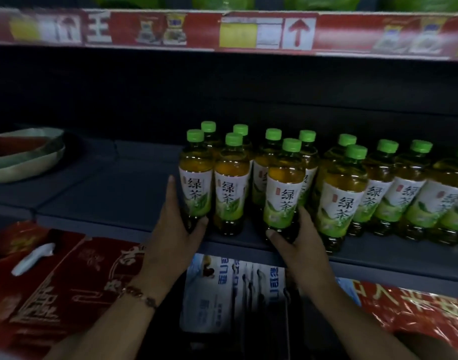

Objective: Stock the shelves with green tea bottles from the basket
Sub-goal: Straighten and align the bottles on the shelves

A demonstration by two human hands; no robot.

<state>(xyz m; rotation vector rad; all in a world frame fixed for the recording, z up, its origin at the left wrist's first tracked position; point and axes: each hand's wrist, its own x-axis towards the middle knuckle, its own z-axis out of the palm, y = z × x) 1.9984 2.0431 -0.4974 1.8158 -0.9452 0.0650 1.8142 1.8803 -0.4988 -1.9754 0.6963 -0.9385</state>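
Far left, on the dark shelf [106, 198]: shallow green-rimmed bowl [22, 157], well apart from the bottles. Below it, under the shelf edge: red printed packaging [54, 281] with a white handle-like piece [33, 258] lying on top.

Left hand [176, 229]: fingers straight up along the left side of the leftmost front bottle [196, 178], thumb wrapped round its base from the front; clamped on that bottle near the bottom. Beaded bracelet [139, 294] on the left wrist.

Leftmost front bottle: upright on the shelf, green cap, white-and-green label, touching a second front bottle [231, 185] on its right. Further green tea bottles [272, 162] upright behind, in rows.

Below the shelf, between the forearms: blue-and-white cartons [222, 289], print blurred.

Right hand [298, 242]: thumb across the front of the base of a centre front bottle [285, 188], fingers round its right side; clamped on that bottle, upright at the shelf's front edge.

Right of it: more upright bottles [383, 185] in a line to the frame edge. Lower right: red foil packaging [417, 307].

Above: price strip [248, 32], blurred. Basket not visible.
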